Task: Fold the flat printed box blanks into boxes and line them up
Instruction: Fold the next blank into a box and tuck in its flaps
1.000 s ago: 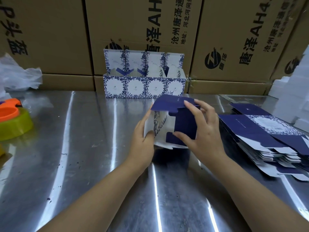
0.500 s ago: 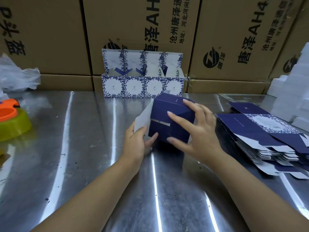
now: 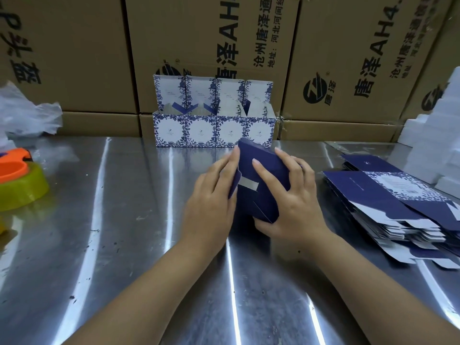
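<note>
Partly folded dark blue cardboard box [image 3: 258, 185] sits before 4 patterned boxes [image 3: 214, 130]. Left hand [image 3: 211, 202] presses it flat-fingered; right hand [image 3: 293, 202] grips it.

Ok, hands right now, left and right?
Left hand: open, straight fingers pressing the side of the dark blue box.
Right hand: holding that box, thumb at its near edge.

Work surface: brushed steel table [image 3: 99, 245], scuffed, dark specks. Long bright light streaks reflected front to back across it.
Rear: tall brown cardboard cartons [image 3: 199, 33] side by side, filling the back like a wall; black Chinese print, round logo. They sit on lower row of flatter cartons [image 3: 99, 123] at table's far edge.
Left rear: crumpled clear plastic film [image 3: 27, 115].
Right edge: white foam blocks [image 3: 433, 150], piled.
</note>
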